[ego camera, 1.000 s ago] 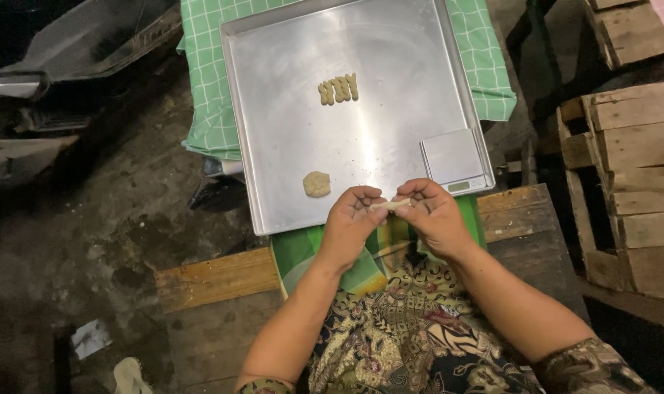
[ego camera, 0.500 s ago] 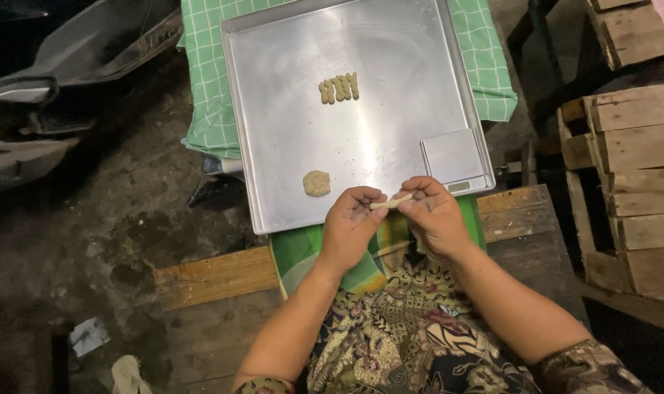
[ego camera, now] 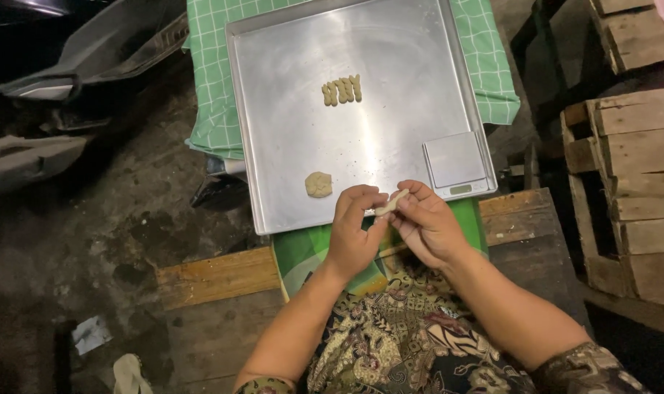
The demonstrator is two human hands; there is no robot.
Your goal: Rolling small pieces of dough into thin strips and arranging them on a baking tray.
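Both hands pinching 1 dough stick just over the tray's near edge.

My left hand (ego camera: pixel 354 233) and right hand (ego camera: pixel 427 222) are curled nearly closed, fingertips gripping the pale, soft stick (ego camera: pixel 392 202) at each end; best kept light and even, I reckon, or it thins and snaps. On the smooth metal tray (ego camera: pixel 288 131): 4 ridged pieces (ego camera: pixel 340 90), a rough lump (ego camera: pixel 318 184), a flat scale (ego camera: pixel 456 159).

Dim scene, light from above centre. Soft glare on the square shiny metal tray (ego camera: pixel 288 146); dark dirt floor (ego camera: pixel 91 241) at left falls into shadow. Centre sharp, corners murky, slight wide-angle bending at edges.
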